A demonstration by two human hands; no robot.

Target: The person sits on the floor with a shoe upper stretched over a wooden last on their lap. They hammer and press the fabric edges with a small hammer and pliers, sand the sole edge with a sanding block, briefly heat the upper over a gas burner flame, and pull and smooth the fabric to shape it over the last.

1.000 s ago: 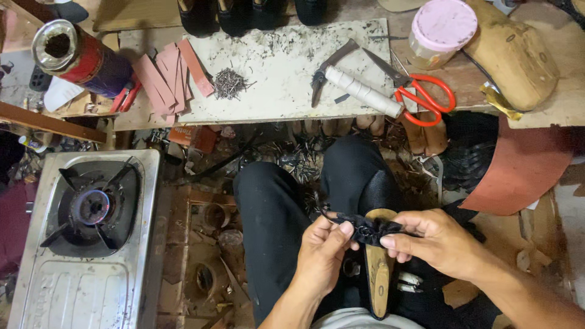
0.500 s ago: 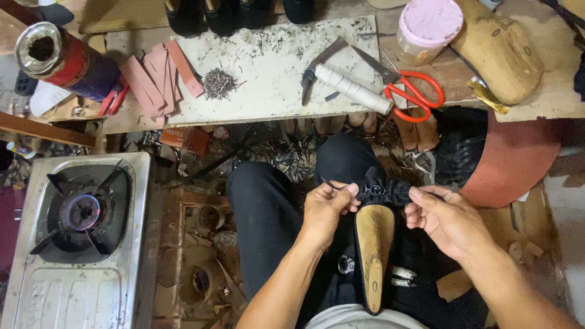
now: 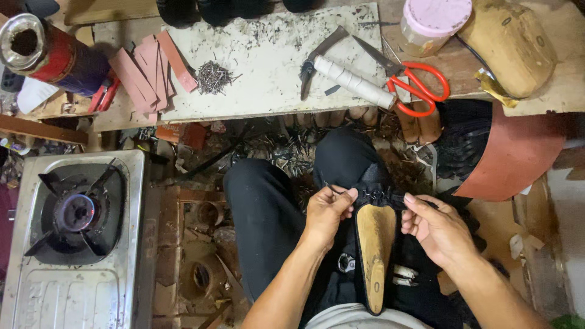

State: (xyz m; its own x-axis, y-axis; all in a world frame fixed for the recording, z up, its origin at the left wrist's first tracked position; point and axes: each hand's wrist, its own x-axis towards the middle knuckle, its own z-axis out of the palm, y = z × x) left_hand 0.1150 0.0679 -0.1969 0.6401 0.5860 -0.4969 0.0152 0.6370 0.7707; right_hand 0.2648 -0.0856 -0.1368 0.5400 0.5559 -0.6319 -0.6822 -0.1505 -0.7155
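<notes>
A wooden shoe form (image 3: 374,250) wrapped in black upper material (image 3: 373,194) lies sole-up on my lap, toe pointing away from me. My left hand (image 3: 328,210) pinches the gathered black edge at the toe's left side. On the toe's right side my right hand (image 3: 434,228) grips the same black material. Both hands are closed on the fabric. A metal tool (image 3: 396,275) lies on my lap beside the form.
A low white board (image 3: 268,55) holds a pile of small nails (image 3: 212,77), a hammer with a white-wrapped handle (image 3: 350,79), red-handled scissors (image 3: 411,82) and pink leather strips (image 3: 149,67). A gas stove (image 3: 76,234) sits at left. A second wooden form (image 3: 512,42) and a pink-lidded jar (image 3: 434,23) stand at back right.
Both hands have shifted up to the toe end of the form and pulled the black material over it; more of the wooden sole shows now.
</notes>
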